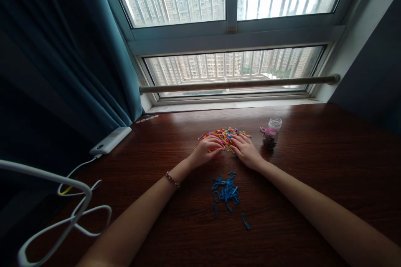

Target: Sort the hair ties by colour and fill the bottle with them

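Note:
A heap of small multicoloured hair ties (226, 133) lies on the dark wooden table, mostly yellow, pink, red and blue. My left hand (205, 150) rests at the heap's left edge, fingers bent over it and thumb a little apart. On the right side, my right hand (247, 151) lies palm down, its fingers spread onto the heap. Nothing is visibly gripped in either hand, though the undersides are hidden. Nearer to me, between my forearms, is a loose group of blue hair ties (228, 192), with one single blue tie (245, 221) apart at its lower right.
A clear open jar (272, 133) with dark contents and a pink band stands right of my right hand. On the left are a white power strip (111, 139), a looped white cable (84, 200) and a blue curtain (103, 50). A window rail (238, 84) runs behind the table.

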{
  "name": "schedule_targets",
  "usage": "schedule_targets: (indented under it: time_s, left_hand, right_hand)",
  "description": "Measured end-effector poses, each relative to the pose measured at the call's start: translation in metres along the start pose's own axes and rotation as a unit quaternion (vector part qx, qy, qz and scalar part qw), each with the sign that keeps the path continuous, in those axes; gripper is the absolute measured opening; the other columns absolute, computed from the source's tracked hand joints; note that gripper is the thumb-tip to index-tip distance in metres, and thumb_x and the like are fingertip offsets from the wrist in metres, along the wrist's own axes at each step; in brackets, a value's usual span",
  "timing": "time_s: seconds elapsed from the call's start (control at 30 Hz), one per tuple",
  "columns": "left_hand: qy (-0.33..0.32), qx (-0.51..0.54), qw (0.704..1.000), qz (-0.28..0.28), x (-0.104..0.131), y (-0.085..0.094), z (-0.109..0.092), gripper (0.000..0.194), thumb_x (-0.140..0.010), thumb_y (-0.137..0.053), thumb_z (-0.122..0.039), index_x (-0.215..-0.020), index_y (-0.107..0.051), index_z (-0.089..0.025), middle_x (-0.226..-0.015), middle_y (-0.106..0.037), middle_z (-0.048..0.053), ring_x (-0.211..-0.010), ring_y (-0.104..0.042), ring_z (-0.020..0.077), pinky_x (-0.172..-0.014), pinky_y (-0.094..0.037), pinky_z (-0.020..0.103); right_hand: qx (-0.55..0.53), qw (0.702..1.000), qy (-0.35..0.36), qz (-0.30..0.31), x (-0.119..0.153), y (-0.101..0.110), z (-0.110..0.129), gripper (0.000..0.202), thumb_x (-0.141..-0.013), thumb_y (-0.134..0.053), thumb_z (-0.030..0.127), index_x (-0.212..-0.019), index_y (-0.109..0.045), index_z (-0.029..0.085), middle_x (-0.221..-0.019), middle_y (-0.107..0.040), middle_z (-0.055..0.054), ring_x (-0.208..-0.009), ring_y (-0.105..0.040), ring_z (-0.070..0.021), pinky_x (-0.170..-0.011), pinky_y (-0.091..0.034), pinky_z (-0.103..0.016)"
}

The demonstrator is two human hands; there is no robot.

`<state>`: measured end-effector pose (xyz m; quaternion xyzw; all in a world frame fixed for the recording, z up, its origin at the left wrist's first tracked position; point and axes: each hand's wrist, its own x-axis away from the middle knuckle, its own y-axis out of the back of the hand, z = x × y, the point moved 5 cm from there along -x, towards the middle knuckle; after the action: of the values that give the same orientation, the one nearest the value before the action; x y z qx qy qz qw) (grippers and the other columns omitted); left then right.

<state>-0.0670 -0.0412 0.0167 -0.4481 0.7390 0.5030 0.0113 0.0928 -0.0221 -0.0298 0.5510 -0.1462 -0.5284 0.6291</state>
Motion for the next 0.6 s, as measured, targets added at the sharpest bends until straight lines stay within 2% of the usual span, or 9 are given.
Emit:
schedule_targets:
  time_s: [0.07,0.13,0.33,0.43,0.6]
  left_hand:
    - [0.022,-0.076,0.996,-0.048,0.004,0.004,0.015,0.017,-0.082,-0.051,-0.026,-0.083,-0.066,-0.021,-0.09,-0.066,0.005,-0.097,-0.054,0.0192,-0.092,-0.037,0.039]
    - [0.04,-0.137,0.988,-0.063,0.008,0.005,0.026,0.017,-0.082,-0.049,-0.023,-0.089,-0.065,-0.023,-0.098,-0.064,0.004,-0.105,-0.049,0.0204,-0.095,-0.032,0.042]
    - [0.069,-0.203,0.977,-0.012,0.011,-0.003,0.031,0.023,-0.084,-0.045,-0.023,-0.103,-0.058,-0.025,-0.112,-0.059,0.003,-0.119,-0.038,0.0221,-0.1,-0.016,0.047]
    - [0.073,-0.208,0.975,0.011,0.011,-0.007,0.031,0.023,-0.084,-0.044,-0.025,-0.104,-0.057,-0.026,-0.116,-0.056,0.003,-0.121,-0.034,0.0228,-0.1,-0.012,0.049]
    - [0.079,-0.21,0.974,0.022,0.011,-0.008,0.035,0.026,-0.085,-0.043,-0.028,-0.108,-0.054,-0.026,-0.116,-0.056,0.004,-0.121,-0.034,0.0232,-0.1,-0.011,0.05]
  right_hand:
    - [0.002,1.0,0.003,-0.001,0.0,0.0,0.0,0.035,-0.087,-0.04,0.036,-0.118,-0.052,0.022,-0.127,-0.047,-0.004,-0.123,-0.032,-0.0234,-0.101,-0.027,-0.043]
    - [0.003,1.0,0.005,-0.003,0.0,0.0,0.0,0.034,-0.087,-0.04,0.035,-0.116,-0.053,0.022,-0.126,-0.049,-0.005,-0.122,-0.033,-0.023,-0.101,-0.027,-0.043]
    - [-0.027,0.999,0.001,-0.032,-0.001,0.003,0.0,0.034,-0.088,-0.038,0.033,-0.114,-0.055,0.019,-0.122,-0.051,-0.007,-0.117,-0.038,-0.022,-0.099,-0.029,-0.04]
    - [-0.092,0.992,-0.014,-0.088,0.0,0.013,-0.001,0.032,-0.088,-0.037,0.03,-0.107,-0.059,0.017,-0.114,-0.056,-0.009,-0.11,-0.045,-0.0209,-0.096,-0.034,-0.038]
    - [-0.211,0.958,-0.047,-0.189,0.006,0.036,-0.001,0.031,-0.088,-0.036,0.028,-0.085,-0.064,0.016,-0.092,-0.063,-0.008,-0.088,-0.057,-0.019,-0.082,-0.043,-0.032]
